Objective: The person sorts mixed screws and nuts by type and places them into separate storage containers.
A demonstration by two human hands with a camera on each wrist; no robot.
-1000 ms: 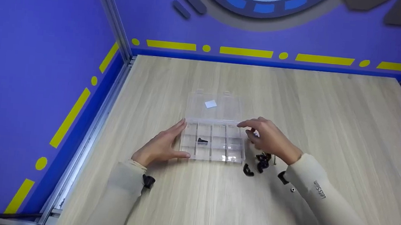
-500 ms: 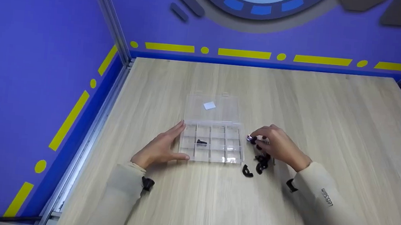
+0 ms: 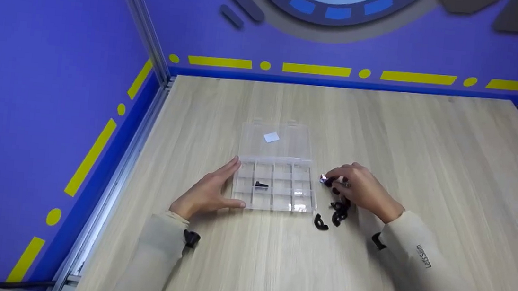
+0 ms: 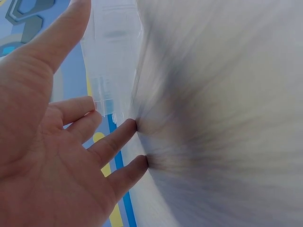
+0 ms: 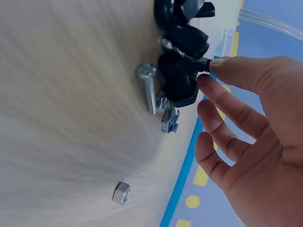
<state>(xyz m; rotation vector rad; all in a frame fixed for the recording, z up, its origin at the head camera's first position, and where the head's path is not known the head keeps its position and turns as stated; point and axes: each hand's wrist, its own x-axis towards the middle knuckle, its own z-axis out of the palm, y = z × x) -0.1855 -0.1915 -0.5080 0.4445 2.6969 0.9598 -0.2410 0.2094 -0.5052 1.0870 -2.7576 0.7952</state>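
My left hand (image 3: 209,188) rests against the left side of a clear divided plastic box (image 3: 273,185), thumb at the front corner and fingers at the back. In the left wrist view, its fingertips touch the table beside the box (image 4: 113,52). A small black screw-like piece (image 3: 261,185) lies in a middle compartment. Right of the box, my right hand (image 3: 359,188) reaches into a small pile of hardware. The right wrist view has its thumb and forefinger pinching a black threaded screw (image 5: 202,65) among black plastic parts (image 5: 175,71).
A silver bolt (image 5: 149,92), a shiny metal clip (image 5: 169,120) and a hex nut (image 5: 121,193) lie near the pile. Black curved pieces (image 3: 321,223) sit at the box's front right. The box's lid (image 3: 252,138) lies folded back, with a white label (image 3: 271,137).
My right hand has drawn back from the box's right edge to the pile, where its thumb and forefinger now pinch the screw. My left hand has stayed on the box.
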